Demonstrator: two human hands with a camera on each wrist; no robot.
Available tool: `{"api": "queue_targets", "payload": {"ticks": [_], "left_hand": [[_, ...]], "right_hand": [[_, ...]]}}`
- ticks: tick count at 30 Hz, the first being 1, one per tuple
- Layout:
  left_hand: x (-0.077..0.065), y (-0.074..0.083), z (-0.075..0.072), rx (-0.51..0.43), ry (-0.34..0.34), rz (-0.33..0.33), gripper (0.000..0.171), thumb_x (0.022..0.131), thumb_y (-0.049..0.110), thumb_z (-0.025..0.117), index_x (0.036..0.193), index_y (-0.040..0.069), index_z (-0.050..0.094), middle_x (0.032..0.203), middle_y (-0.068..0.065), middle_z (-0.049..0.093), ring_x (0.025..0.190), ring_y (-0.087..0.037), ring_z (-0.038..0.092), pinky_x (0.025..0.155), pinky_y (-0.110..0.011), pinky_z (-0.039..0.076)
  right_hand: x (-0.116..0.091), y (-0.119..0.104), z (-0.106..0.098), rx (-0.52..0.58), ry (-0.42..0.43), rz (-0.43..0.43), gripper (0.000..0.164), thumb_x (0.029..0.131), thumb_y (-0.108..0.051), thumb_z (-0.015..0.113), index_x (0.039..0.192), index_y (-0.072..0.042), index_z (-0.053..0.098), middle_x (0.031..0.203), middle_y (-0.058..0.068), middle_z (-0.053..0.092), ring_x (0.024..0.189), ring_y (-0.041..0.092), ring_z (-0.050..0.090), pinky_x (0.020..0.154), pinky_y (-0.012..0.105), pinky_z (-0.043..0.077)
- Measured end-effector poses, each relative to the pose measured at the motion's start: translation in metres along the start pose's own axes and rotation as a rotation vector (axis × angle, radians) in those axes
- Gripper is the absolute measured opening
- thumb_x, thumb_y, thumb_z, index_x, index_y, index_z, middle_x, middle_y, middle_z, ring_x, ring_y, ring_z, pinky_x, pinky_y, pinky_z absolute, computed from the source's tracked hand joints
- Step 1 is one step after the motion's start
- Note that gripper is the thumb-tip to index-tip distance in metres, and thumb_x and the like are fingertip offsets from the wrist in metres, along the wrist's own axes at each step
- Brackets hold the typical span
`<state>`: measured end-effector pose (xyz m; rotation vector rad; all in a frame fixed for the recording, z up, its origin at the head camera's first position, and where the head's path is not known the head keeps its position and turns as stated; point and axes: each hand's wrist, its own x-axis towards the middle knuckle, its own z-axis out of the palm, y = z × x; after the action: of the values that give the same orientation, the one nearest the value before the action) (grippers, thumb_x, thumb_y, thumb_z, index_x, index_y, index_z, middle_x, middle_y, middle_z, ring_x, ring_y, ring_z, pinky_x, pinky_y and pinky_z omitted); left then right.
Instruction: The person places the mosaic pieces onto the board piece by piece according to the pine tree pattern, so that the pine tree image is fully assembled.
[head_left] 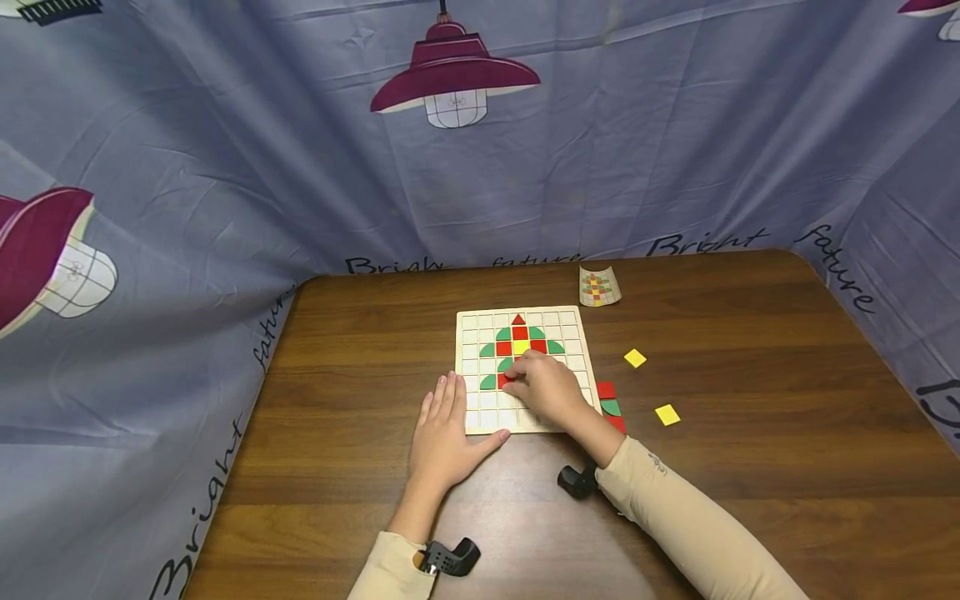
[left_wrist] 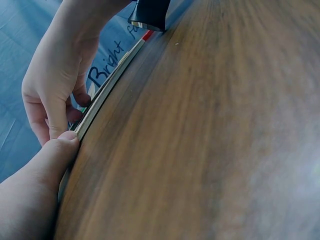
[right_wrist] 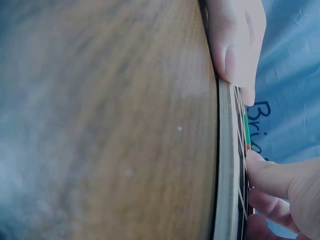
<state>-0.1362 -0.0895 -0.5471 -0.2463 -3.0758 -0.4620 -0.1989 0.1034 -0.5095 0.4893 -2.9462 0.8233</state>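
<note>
A square wooden grid board (head_left: 483, 419) lies on the table, with red, green and yellow flat tiles making a symmetric tree-like figure on it. My left hand (head_left: 442, 437) rests flat at the lower left corner, fingers straight along the left edge and thumb at the front edge. Over the middle of the board, my right hand (head_left: 553, 390) has curled fingers, with thumb and index fingertips at a red square tile (head_left: 503, 381) in the lower part of the figure. This hand hides the figure's right lower part. In the right wrist view the thumb (right_wrist: 270, 175) meets the tiled surface.
Right of the board lie a red tile (head_left: 606, 390), a green rounded tile (head_left: 611, 407) and another red tile (head_left: 616, 422). Two yellow squares lie farther right, one nearer the back (head_left: 635, 358). A curled pattern card (head_left: 599, 287) stands behind. Printed curtains (head_left: 465, 192) surround the wooden table (head_left: 750, 358).
</note>
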Motion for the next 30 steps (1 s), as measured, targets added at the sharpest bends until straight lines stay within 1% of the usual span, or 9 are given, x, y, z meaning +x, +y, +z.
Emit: {"api": "queue_targets", "payload": {"ticks": [6,11,14,17,19,23,27,30], "left_hand": [[0.0,0.0,0.003,-0.002,-0.004,-0.001,0.116,0.078,0.09,0.041,0.159,0.008,0.02,0.167,-0.006,0.016,0.156,-0.019,0.011,0.127,-0.042,0.014],[0.0,0.0,0.003,0.002,0.0,0.0,0.116,0.078,0.09,0.04,0.159,0.009,0.019,0.167,-0.006,0.016,0.156,-0.02,0.012,0.127,-0.042,0.014],[0.001,0.0,0.003,0.006,0.006,0.0,0.117,0.078,0.09,0.039,0.159,0.009,0.019,0.167,-0.006,0.016,0.156,-0.02,0.012,0.127,-0.042,0.014],[0.001,0.0,0.003,0.008,0.001,-0.001,0.117,0.078,0.091,0.038,0.159,0.009,0.018,0.167,-0.006,0.016,0.156,-0.02,0.012,0.127,-0.041,0.013],[0.001,0.0,0.003,0.006,0.001,0.0,0.117,0.078,0.09,0.039,0.159,0.008,0.019,0.167,-0.007,0.016,0.156,-0.02,0.012,0.127,-0.041,0.014],[0.001,0.0,0.003,0.007,0.002,0.001,0.117,0.078,0.09,0.039,0.159,0.008,0.019,0.167,-0.007,0.016,0.156,-0.02,0.012,0.127,-0.042,0.014],[0.001,-0.001,0.002,0.009,0.003,0.001,0.117,0.078,0.09,0.039,0.159,0.008,0.019,0.167,-0.007,0.016,0.156,-0.02,0.011,0.127,-0.042,0.014],[0.001,0.0,0.002,0.001,0.003,0.003,0.117,0.078,0.09,0.04,0.159,0.008,0.018,0.167,-0.007,0.015,0.156,-0.02,0.011,0.127,-0.041,0.014]], "right_hand": [[-0.002,-0.002,-0.002,0.003,-0.036,0.017,0.02,0.084,-0.025,0.08,0.102,-0.016,0.08,0.096,-0.001,0.07,0.086,0.02,0.067,0.068,0.035,0.053],[-0.005,-0.002,-0.007,-0.001,-0.058,0.016,0.03,0.084,-0.026,0.079,0.112,-0.017,0.077,0.103,-0.001,0.07,0.084,0.017,0.065,0.066,0.033,0.051],[-0.009,0.001,-0.012,0.009,-0.039,0.013,0.035,0.085,-0.028,0.078,0.118,-0.017,0.075,0.106,-0.001,0.07,0.086,0.018,0.064,0.067,0.036,0.052],[-0.014,0.007,-0.022,0.028,0.0,0.018,0.036,0.086,-0.029,0.078,0.119,-0.016,0.073,0.104,-0.001,0.07,0.088,0.018,0.065,0.07,0.038,0.053],[-0.018,0.013,-0.031,0.041,0.022,0.032,0.036,0.086,-0.03,0.077,0.119,-0.015,0.073,0.097,0.0,0.069,0.081,0.018,0.063,0.065,0.036,0.051],[-0.026,0.029,-0.051,0.038,0.05,0.066,0.042,0.087,-0.031,0.077,0.123,-0.011,0.071,0.095,0.002,0.069,0.075,0.017,0.06,0.06,0.031,0.047],[-0.034,0.052,-0.069,0.036,0.077,0.119,0.047,0.088,-0.031,0.075,0.128,-0.007,0.067,0.098,0.005,0.068,0.077,0.018,0.056,0.061,0.029,0.042],[-0.04,0.07,-0.081,0.035,0.091,0.165,0.05,0.089,-0.03,0.074,0.132,-0.006,0.064,0.099,0.006,0.066,0.075,0.021,0.053,0.059,0.03,0.039]]}}
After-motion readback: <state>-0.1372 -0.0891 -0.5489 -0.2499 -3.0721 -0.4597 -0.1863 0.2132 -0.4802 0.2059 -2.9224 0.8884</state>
